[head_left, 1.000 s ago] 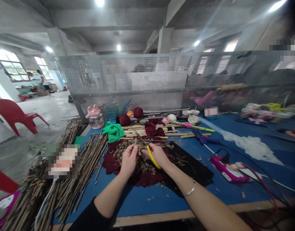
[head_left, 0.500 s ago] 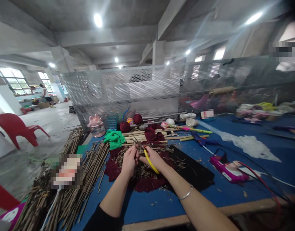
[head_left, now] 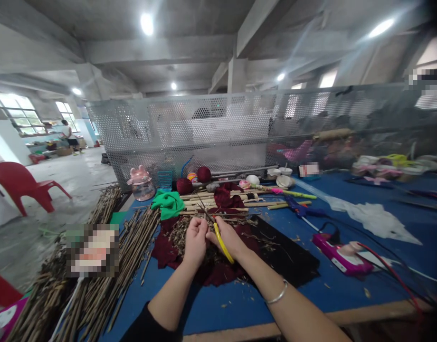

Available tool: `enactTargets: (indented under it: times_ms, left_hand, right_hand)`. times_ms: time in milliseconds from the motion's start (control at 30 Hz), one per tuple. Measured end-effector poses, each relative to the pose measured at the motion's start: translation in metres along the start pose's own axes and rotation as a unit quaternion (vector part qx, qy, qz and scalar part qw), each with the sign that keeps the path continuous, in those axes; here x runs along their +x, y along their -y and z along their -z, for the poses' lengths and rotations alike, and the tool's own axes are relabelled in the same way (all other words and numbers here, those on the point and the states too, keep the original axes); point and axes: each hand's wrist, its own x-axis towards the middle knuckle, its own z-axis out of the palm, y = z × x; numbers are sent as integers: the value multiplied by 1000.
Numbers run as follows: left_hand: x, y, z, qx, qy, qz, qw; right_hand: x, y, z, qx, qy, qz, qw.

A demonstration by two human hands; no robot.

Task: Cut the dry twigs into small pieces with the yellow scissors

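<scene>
My right hand (head_left: 231,239) is closed round yellow-handled scissors (head_left: 219,236), whose blades point up and left. My left hand (head_left: 194,240) is closed in a pinch on a thin dry twig just left of the blades. Both hands hover over a heap of dry plant trimmings (head_left: 179,232) lying on dark red cloth (head_left: 162,246). A silver bangle (head_left: 277,293) sits on my right wrist.
A blue table (head_left: 240,299) carries bundles of long dry sticks (head_left: 108,275) at left, bamboo rods (head_left: 204,198), green cloth (head_left: 167,203), red yarn balls (head_left: 185,185), a pink glue gun (head_left: 337,256) with cables, and black cloth (head_left: 286,254). Perforated metal screen (head_left: 211,128) behind; red chair (head_left: 19,185) far left.
The view shifted slightly. My hands stay together over the trimmings, the left fingers curling tighter beside the scissor blades.
</scene>
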Motion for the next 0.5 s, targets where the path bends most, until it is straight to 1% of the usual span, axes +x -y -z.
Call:
enactTargets:
  times_ms: [167, 267, 367, 500]
  left_hand:
    - [1, 0, 3, 12, -28, -31, 999]
    - [2, 1, 5, 18, -34, -38, 999]
    - [3, 3, 7, 6, -33, -34, 999]
    - [4, 4, 8, -15, -13, -17, 1000]
  right_hand:
    - [1, 5, -5, 29, -7, 2, 1000]
    - [2, 7, -6, 41, -8, -4, 999]
    - [2, 8, -5, 42, -12, -11, 999]
    - [2, 11, -5, 45, -12, -31, 998]
